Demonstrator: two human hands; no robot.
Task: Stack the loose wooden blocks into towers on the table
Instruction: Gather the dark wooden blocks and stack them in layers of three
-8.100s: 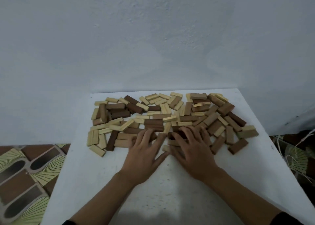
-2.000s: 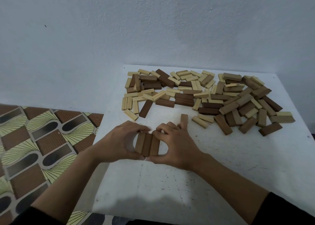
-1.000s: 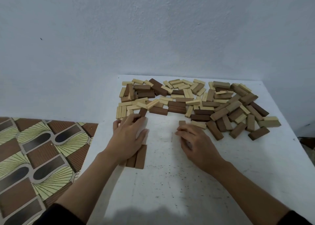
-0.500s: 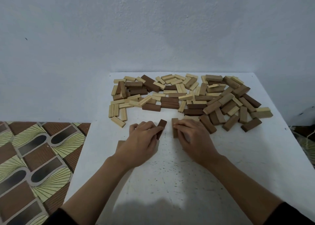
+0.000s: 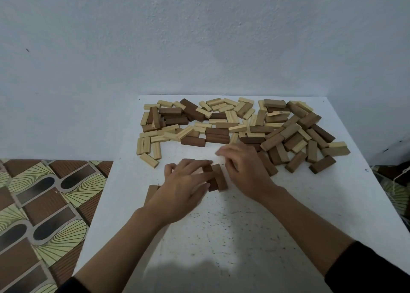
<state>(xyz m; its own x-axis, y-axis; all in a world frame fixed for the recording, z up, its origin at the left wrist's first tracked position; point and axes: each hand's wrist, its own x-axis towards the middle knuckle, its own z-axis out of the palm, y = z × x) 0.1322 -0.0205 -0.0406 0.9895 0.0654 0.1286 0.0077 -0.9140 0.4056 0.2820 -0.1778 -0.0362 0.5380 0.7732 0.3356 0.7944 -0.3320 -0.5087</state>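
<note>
Nearest me, the left hand (image 5: pixel 182 188) lies over a flat row (image 5: pixel 152 192) of brown blocks by the left edge of the table (image 5: pixel 244 237); I see only the row's end. Its fingers and thumb pinch the pair (image 5: pixel 218 178) of brown blocks lying side by side between the hands. The right hand (image 5: pixel 246 172) sits just beside the pair (fingertips blurred, so I cannot tell whether it grips anything). Beyond, the pile (image 5: pixel 233 126) of loose pale and dark blocks spreads across the table's far half, close to the wall (image 5: pixel 199 37). Patterned floor (image 5: pixel 44 204) shows at left.
</note>
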